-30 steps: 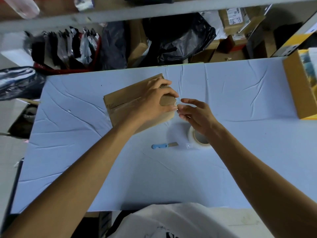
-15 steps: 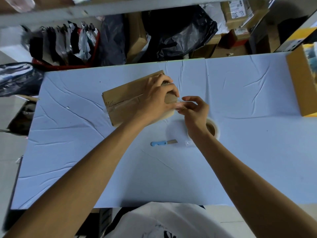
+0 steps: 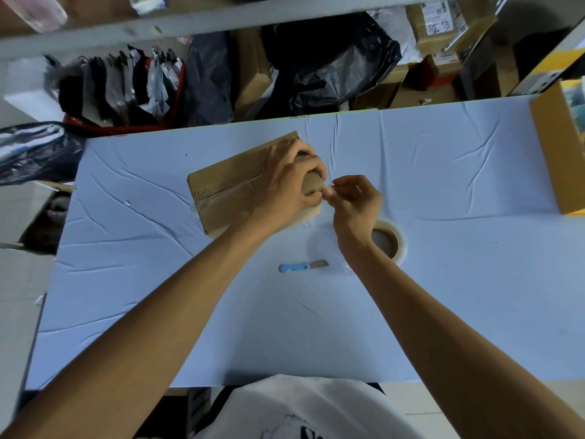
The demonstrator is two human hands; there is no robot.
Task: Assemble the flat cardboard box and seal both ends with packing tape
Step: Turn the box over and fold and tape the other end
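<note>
Box (image 3: 228, 188) under left hand (image 3: 291, 182) grip (right hand (image 3: 354, 202) pinches tape (image 3: 331, 184)).

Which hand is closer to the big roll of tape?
Right. The right hand, pinching a tape strip, is just beyond the tape roll; the left hand grips the cardboard box, farther off.

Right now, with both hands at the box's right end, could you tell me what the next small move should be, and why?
Probably press the tape end down onto the cardboard box: the right hand pinches what looks like clear tape at the box end that the left hand grips.
</note>
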